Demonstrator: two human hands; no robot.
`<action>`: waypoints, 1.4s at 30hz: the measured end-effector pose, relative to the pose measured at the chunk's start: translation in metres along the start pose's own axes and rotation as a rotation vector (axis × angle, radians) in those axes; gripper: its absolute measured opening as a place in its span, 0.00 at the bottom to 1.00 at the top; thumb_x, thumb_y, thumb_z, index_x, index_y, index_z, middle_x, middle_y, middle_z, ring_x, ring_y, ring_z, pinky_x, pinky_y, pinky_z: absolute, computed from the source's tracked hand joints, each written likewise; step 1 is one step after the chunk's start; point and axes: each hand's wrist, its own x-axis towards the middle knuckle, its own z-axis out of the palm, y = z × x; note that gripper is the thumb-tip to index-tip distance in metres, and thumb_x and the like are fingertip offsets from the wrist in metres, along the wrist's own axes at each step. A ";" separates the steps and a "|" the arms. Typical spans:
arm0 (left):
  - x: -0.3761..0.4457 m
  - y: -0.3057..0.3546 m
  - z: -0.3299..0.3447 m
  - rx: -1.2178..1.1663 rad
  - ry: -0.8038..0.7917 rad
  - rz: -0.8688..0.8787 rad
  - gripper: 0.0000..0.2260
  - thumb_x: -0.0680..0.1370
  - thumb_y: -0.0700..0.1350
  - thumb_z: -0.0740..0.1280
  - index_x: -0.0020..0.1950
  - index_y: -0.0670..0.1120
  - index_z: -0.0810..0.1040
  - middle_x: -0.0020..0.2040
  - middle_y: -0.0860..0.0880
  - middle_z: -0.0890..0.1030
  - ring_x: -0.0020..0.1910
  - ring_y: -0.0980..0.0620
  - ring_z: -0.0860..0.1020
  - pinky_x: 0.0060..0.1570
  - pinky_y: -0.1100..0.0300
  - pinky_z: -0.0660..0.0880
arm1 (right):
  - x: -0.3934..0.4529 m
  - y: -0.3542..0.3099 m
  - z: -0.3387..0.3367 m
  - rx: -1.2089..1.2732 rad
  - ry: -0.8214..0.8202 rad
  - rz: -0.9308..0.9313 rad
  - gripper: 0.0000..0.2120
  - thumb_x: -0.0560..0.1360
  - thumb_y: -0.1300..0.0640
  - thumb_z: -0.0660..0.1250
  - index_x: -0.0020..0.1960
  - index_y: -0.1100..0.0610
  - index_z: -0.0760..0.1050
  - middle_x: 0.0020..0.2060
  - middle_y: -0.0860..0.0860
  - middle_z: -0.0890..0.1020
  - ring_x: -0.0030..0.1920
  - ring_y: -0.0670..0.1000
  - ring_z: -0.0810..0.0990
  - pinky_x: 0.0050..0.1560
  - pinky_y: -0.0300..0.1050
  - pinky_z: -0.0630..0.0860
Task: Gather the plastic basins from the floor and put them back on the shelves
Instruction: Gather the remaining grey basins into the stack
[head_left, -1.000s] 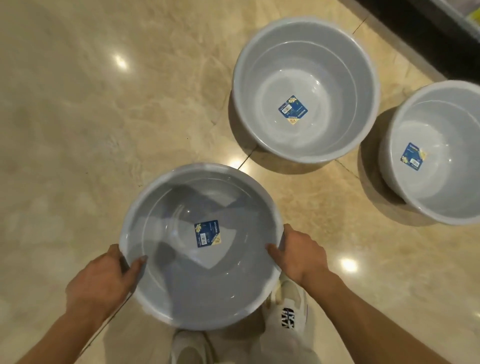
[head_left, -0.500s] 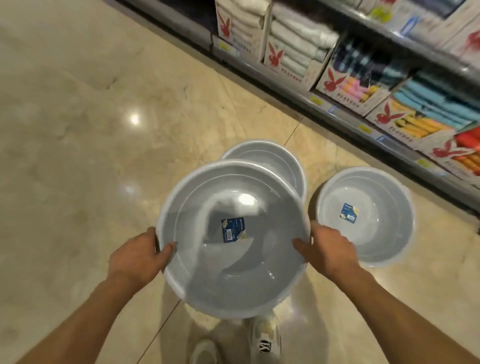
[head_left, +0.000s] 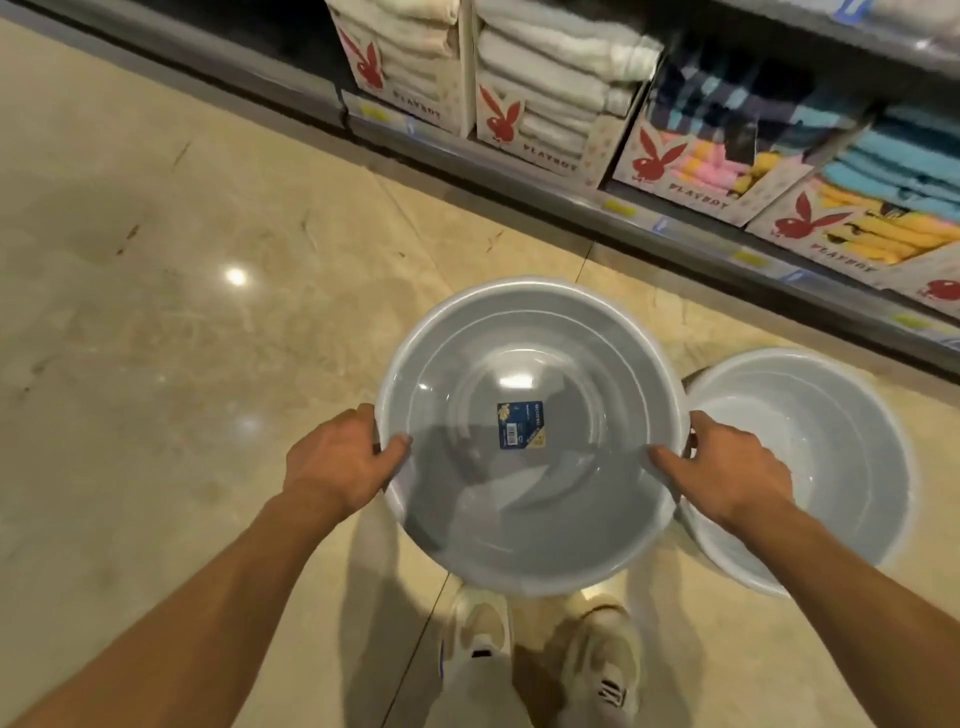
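Head view: both hands, left (head_left: 340, 462) and right (head_left: 730, 475), grip the grey basin (head_left: 524, 499), seemingly nested.

Warm overhead light is bouncing off the glossy floor (head_left: 156, 364) as small white glare spots to my far left. A bright patch is glinting inside the basin (head_left: 524, 519) I am holding, and my arms are throwing soft shadows into it. The far shelf (head_left: 519, 171) is smearing with blur and bending at the edges.
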 end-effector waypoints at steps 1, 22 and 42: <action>0.013 -0.004 0.010 0.013 0.000 0.002 0.21 0.75 0.68 0.57 0.52 0.52 0.74 0.42 0.53 0.75 0.42 0.47 0.76 0.37 0.56 0.68 | 0.012 -0.001 0.013 -0.001 0.009 -0.007 0.20 0.72 0.34 0.61 0.54 0.47 0.72 0.41 0.49 0.80 0.41 0.54 0.77 0.40 0.50 0.76; 0.049 -0.003 0.072 -0.106 -0.068 -0.113 0.17 0.74 0.66 0.65 0.46 0.52 0.73 0.34 0.55 0.79 0.34 0.53 0.76 0.32 0.57 0.69 | 0.048 0.000 0.084 0.163 0.057 0.159 0.12 0.71 0.45 0.63 0.45 0.52 0.71 0.35 0.49 0.75 0.35 0.58 0.74 0.34 0.47 0.68; 0.019 0.319 0.058 0.088 -0.162 0.207 0.18 0.75 0.64 0.62 0.50 0.50 0.75 0.45 0.48 0.80 0.43 0.44 0.77 0.41 0.54 0.71 | -0.033 0.268 -0.032 0.179 0.129 0.525 0.13 0.73 0.45 0.65 0.46 0.56 0.71 0.38 0.53 0.76 0.38 0.60 0.75 0.37 0.48 0.69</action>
